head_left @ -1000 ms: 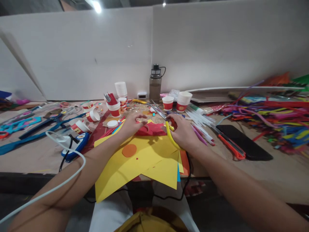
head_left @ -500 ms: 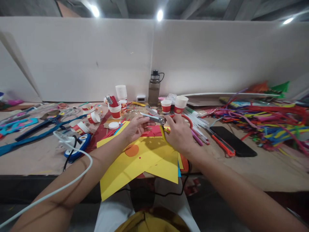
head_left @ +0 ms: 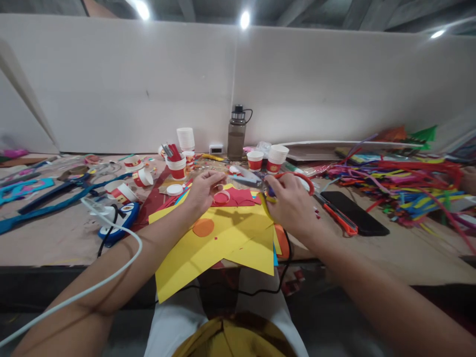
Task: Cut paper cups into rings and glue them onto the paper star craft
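Gripping scissors [head_left: 263,187] in the right hand [head_left: 290,201], with fingers curled round the red and yellow handles and with blurred blades aimed across toward the left hand [head_left: 207,192]. Holding the left hand apart from the right, with thumb and fingers drawn together near the blade tips; cannot tell whether anything is pinched there.

Below and between the hands, red paper [head_left: 241,197] along the far edge of yellow sheets [head_left: 223,243]. Spread nearer the body than both hands, partly under the left forearm and out past the table edge. On top of the sheets, closer in than the left hand, an orange disc [head_left: 203,227].

Just left of the left hand, a white lid [head_left: 174,190]; beyond, a paper cup [head_left: 177,169] filled with red sticks. Farther left, tipped paper cups [head_left: 143,177] and a blue device [head_left: 119,225] near a white cable [head_left: 122,265].

Straight beyond the gap between the hands, a dark bottle [head_left: 236,141] standing upright. Past the right hand, stacked cups [head_left: 277,157]. To the right of the right hand, an orange cutter [head_left: 341,220] beside a black phone [head_left: 355,213], then, farther right, a heap of coloured fuzzy strips [head_left: 399,181].
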